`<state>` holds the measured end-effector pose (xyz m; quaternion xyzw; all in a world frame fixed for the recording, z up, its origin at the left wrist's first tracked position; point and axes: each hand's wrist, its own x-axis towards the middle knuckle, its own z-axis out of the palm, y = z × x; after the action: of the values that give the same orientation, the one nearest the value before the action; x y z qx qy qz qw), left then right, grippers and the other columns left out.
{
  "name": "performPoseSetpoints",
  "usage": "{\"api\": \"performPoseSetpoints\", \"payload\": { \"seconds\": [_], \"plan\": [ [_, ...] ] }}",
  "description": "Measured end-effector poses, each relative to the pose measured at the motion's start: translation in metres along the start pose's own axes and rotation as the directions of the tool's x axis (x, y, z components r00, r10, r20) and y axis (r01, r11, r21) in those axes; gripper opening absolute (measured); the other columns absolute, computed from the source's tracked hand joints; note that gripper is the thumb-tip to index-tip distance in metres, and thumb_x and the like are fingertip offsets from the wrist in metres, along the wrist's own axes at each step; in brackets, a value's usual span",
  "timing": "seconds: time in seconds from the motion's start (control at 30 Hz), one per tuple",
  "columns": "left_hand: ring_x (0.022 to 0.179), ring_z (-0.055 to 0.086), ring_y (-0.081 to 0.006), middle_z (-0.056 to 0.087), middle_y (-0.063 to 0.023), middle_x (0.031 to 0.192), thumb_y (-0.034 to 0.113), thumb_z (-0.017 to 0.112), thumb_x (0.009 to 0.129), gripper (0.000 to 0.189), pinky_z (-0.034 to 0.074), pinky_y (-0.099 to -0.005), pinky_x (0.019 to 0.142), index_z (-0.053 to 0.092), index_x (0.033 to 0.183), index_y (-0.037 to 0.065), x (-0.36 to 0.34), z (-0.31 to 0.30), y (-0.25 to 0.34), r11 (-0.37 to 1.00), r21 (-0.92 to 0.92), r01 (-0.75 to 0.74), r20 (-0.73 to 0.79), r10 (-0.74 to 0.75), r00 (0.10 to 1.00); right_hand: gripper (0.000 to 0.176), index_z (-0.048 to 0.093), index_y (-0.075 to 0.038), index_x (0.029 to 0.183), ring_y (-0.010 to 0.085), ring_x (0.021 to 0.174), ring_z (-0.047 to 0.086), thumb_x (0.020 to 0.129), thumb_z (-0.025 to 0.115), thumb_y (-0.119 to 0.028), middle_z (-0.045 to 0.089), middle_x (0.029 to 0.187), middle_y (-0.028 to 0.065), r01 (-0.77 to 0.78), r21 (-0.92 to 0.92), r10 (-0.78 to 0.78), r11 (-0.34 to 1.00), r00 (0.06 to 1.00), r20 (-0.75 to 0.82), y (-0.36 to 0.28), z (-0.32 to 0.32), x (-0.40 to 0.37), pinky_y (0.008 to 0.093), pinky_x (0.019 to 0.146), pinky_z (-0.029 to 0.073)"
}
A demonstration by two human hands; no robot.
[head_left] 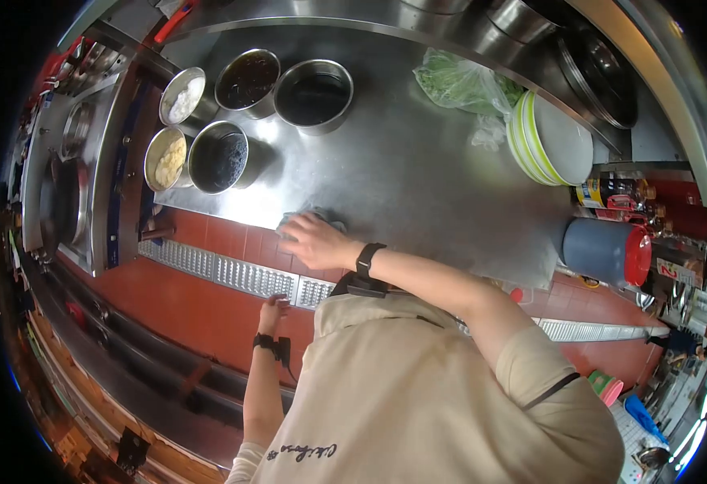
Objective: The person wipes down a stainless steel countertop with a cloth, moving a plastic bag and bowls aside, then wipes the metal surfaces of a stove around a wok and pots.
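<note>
My right hand (315, 240) reaches across to the near edge of the steel worktable (386, 185). Its fingers press down over a dark grey cloth (334, 221), which is mostly covered by the hand. My left hand (272, 313) hangs below the table edge, over the floor, with its fingers loosely apart and nothing seen in them. Beyond my right hand, at the left of the table, stand a metal pot with dark liquid and bubbles (228, 159) and a larger pot of dark liquid (315, 98).
A pot of brown liquid (248, 79), a white-filled pot (184, 98) and a yellowish-filled pot (169, 161) stand left. Bagged greens (465, 81), stacked green-rimmed bowls (559, 141) and a red-lidded container (604, 250) are right. A metal drain grate (248, 274) crosses the floor.
</note>
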<state>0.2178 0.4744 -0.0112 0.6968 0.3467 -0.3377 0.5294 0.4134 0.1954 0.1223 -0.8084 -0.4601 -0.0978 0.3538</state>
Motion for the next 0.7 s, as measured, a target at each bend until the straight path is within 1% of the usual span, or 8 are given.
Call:
{"api": "performPoseSetpoints", "payload": {
  "seconds": [0.07, 0.13, 0.27, 0.33, 0.47, 0.53, 0.6, 0.7],
  "plan": [
    [0.083, 0.07, -0.0186, 0.071, -0.0117, 0.1, 0.009, 0.038, 0.101, 0.03, 0.056, -0.0299, 0.065, 0.061, 0.12, 0.005, 0.005, 0.008, 0.013, 0.999, -0.037, 0.021, -0.01, -0.022, 1.0, 0.028, 0.067, -0.007, 0.103, 0.03, 0.114, 0.052, 0.076, 0.062, -0.01, 0.059, 0.116, 0.0103, -0.074, -0.025, 0.075, 0.997, 0.996, 0.042, 0.009, -0.016, -0.001, 0.046, 0.098, 0.043],
    [0.086, 0.07, -0.0212, 0.07, -0.0123, 0.104, 0.016, 0.041, 0.101, 0.032, 0.056, -0.0321, 0.069, 0.058, 0.125, 0.004, 0.009, 0.016, 0.016, 0.999, -0.037, -0.033, 0.024, 0.033, 0.999, 0.043, 0.064, -0.011, 0.121, 0.0308, 0.126, 0.046, 0.078, 0.061, -0.009, 0.056, 0.133, 0.007, -0.216, -0.228, 0.276, 0.949, 0.92, 0.277, 0.036, -0.029, -0.023, 0.0498, 0.105, 0.039],
    [0.083, 0.07, -0.0202, 0.07, -0.0125, 0.101, 0.01, 0.04, 0.1, 0.029, 0.056, -0.0309, 0.065, 0.061, 0.119, 0.003, 0.016, 0.046, 0.014, 0.999, 0.035, 0.027, 0.076, -0.03, 0.997, 0.053, 0.06, -0.014, 0.129, 0.0306, 0.13, 0.043, 0.077, 0.061, -0.007, 0.051, 0.143, 0.0018, -0.44, -0.387, 0.5, 0.81, 0.864, 0.063, 0.058, -0.078, -0.112, 0.0496, 0.103, 0.039],
    [0.082, 0.071, -0.0198, 0.07, -0.0123, 0.099, 0.01, 0.04, 0.1, 0.028, 0.056, -0.0305, 0.064, 0.061, 0.119, 0.004, 0.014, 0.062, 0.013, 0.997, 0.074, 0.01, 0.085, -0.017, 0.996, 0.054, 0.059, -0.014, 0.128, 0.0322, 0.131, 0.042, 0.075, 0.061, -0.007, 0.052, 0.142, 0.0023, -0.62, -0.369, 0.641, 0.692, 0.764, -0.081, 0.051, -0.116, -0.164, 0.0514, 0.102, 0.038],
    [0.079, 0.071, -0.0177, 0.072, -0.009, 0.095, 0.015, 0.042, 0.1, 0.029, 0.055, -0.0299, 0.061, 0.063, 0.118, 0.008, 0.018, 0.091, 0.01, 0.967, 0.254, 0.022, 0.129, -0.057, 0.99, 0.056, 0.059, -0.014, 0.128, 0.0347, 0.133, 0.04, 0.073, 0.06, -0.006, 0.051, 0.141, 0.0029, -0.791, -0.434, 0.748, 0.43, 0.582, -0.319, 0.033, -0.191, -0.29, 0.0541, 0.106, 0.037],
    [0.078, 0.07, -0.0169, 0.072, -0.0088, 0.097, 0.017, 0.043, 0.097, 0.03, 0.054, -0.0296, 0.061, 0.063, 0.118, 0.009, 0.016, 0.114, 0.023, 0.943, 0.332, -0.022, 0.176, -0.039, 0.984, 0.059, 0.057, -0.015, 0.132, 0.0357, 0.135, 0.039, 0.074, 0.059, -0.006, 0.049, 0.144, 0.0026, -0.834, -0.476, 0.753, 0.281, 0.499, -0.43, 0.021, -0.221, -0.36, 0.0509, 0.11, 0.035],
    [0.078, 0.07, -0.016, 0.072, -0.0097, 0.097, 0.017, 0.045, 0.095, 0.03, 0.055, -0.0298, 0.062, 0.063, 0.118, 0.009, 0.001, 0.139, 0.051, 0.927, 0.375, -0.022, 0.144, -0.034, 0.989, 0.06, 0.056, -0.014, 0.134, 0.037, 0.136, 0.037, 0.075, 0.059, -0.005, 0.047, 0.146, 0.0042, -0.868, -0.445, 0.738, 0.222, 0.447, -0.504, 0.014, -0.242, -0.43, 0.0473, 0.113, 0.034],
    [0.08, 0.069, -0.0172, 0.071, -0.0096, 0.098, 0.013, 0.046, 0.094, 0.03, 0.054, -0.0297, 0.064, 0.062, 0.119, 0.007, -0.003, 0.164, 0.07, 0.925, 0.364, -0.111, 0.22, 0.031, 0.975, 0.059, 0.056, -0.012, 0.134, 0.0378, 0.136, 0.037, 0.076, 0.058, -0.003, 0.047, 0.146, 0.0066, -0.903, -0.358, 0.783, 0.239, 0.397, -0.479, -0.002, -0.267, -0.47, 0.0459, 0.114, 0.033]
  ]
}}
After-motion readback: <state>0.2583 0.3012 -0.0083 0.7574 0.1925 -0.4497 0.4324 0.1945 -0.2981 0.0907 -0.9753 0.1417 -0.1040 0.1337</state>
